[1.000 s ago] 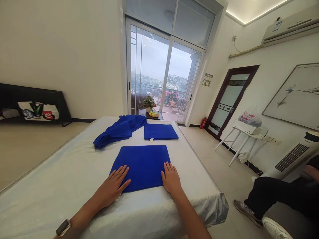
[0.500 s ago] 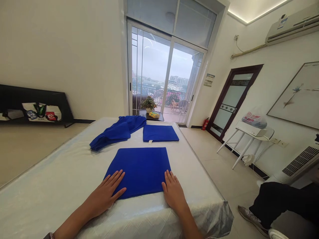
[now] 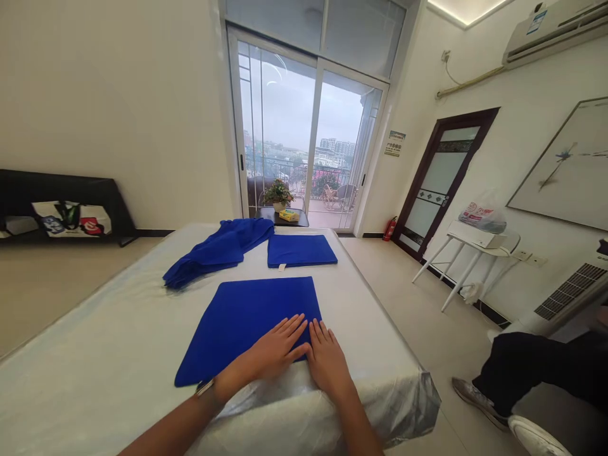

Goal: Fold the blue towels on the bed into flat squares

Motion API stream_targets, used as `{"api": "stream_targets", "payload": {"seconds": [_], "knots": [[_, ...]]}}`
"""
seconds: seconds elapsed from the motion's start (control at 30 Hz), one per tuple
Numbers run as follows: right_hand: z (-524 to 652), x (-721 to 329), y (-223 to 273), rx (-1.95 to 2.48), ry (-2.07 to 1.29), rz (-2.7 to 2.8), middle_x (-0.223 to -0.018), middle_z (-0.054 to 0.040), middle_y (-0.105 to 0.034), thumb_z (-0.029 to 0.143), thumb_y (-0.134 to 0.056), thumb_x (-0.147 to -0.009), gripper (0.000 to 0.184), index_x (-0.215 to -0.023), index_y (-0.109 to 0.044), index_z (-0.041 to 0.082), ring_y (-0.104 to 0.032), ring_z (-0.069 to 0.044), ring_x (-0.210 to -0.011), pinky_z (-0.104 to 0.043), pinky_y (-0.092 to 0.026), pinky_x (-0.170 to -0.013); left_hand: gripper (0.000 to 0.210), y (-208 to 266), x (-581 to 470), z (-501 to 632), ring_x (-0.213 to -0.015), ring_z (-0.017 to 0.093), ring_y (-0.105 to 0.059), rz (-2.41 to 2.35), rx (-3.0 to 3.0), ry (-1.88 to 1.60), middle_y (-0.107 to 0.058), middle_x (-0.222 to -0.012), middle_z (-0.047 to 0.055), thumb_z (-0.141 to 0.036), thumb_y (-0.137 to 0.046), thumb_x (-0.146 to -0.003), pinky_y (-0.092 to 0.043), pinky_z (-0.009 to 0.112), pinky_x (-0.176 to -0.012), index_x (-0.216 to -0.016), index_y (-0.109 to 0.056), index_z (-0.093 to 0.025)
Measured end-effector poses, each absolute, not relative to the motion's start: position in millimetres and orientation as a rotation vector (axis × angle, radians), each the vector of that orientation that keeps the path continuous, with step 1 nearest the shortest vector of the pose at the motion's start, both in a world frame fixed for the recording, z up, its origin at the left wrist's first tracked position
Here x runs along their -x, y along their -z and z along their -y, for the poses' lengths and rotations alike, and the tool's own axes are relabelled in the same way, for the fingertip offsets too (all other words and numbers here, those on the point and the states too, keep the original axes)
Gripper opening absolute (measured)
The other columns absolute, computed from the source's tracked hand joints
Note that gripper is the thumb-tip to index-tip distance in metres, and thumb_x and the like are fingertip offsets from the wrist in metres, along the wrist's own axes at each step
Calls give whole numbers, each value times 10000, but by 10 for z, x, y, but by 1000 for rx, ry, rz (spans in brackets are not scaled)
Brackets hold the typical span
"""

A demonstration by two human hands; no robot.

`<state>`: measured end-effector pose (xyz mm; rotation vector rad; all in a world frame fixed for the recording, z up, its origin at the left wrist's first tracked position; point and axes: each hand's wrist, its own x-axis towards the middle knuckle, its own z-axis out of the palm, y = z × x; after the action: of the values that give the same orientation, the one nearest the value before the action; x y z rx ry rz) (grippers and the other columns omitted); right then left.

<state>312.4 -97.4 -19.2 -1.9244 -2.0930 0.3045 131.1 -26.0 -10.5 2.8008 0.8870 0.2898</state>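
Observation:
A folded blue cloth [image 3: 247, 316] lies flat on the covered table [image 3: 118, 335] in front of me. My left hand [image 3: 280, 345] rests on its near right part, fingers stretched out, palm down. Right beside it, my right hand [image 3: 327, 351] lies flat at the cloth's right edge, fingers extended. The thumb of the left hand meets the right hand. Farther back sits a second folded blue cloth [image 3: 302, 251] with a small white tag on its near edge. To its left is a loose, rumpled heap of blue cloth [image 3: 213, 250].
A person's leg in black trousers [image 3: 527, 367] is at the right, beside a tower fan [image 3: 570, 291]. A white chair [image 3: 479, 244] bears a box and a plastic bag. Beyond the table stand a potted plant [image 3: 278, 192] and a yellow tissue pack [image 3: 289, 215] before glass sliding doors.
My left hand has slid right across the cloth, from its left edge to beside my right hand. The cloth's near left corner now shows. The view has shifted slightly.

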Motion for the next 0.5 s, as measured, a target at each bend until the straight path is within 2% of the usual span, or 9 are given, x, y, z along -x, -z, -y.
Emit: {"api": "stream_targets", "payload": {"seconds": [0.1, 0.23, 0.37, 0.5], "knots": [[970, -3134, 195, 1933, -284, 2113, -1632, -37, -188, 336, -219, -1047, 560, -1574, -226, 146, -139, -205, -1523, -420, -173, -1239, 673, 206, -1608, 181, -1509, 232, -213, -896, -2782, -348, -239, -1621, 98, -580, -207, -1020, -204, 426, -1232, -1564, -230, -185], [964, -3142, 220, 1934, -274, 2139, -1631, -31, -189, 343, -224, -1046, 563, -1573, -232, 146, -141, -211, -1522, -413, -173, -1241, 660, 419, -1488, 189, -1508, 226, -221, -927, -2817, -437, -242, -1624, 69, -581, -239, -1017, -186, 422, -1235, -1573, -173, -233], [968, -3135, 232, 1937, -250, 2118, -1628, -38, -202, 396, -227, -1050, 574, -1572, -245, 157, -145, -218, -1520, -425, -190, -1237, 647, 529, -833, 250, -1507, 236, -221, -1096, -2821, -412, -231, -1627, 27, -579, -284, -1011, -195, 428, -1232, -1568, -131, -288], [964, -3135, 238, 1941, -272, 2112, -1631, -22, -180, 422, -215, -1053, 573, -1579, -223, 193, -150, -211, -1519, -429, -190, -1238, 666, 628, -19, 378, -1501, 271, -233, -1508, -2716, -368, -241, -1624, 32, -589, -308, -999, -233, 481, -1218, -1561, -116, -289]]}}
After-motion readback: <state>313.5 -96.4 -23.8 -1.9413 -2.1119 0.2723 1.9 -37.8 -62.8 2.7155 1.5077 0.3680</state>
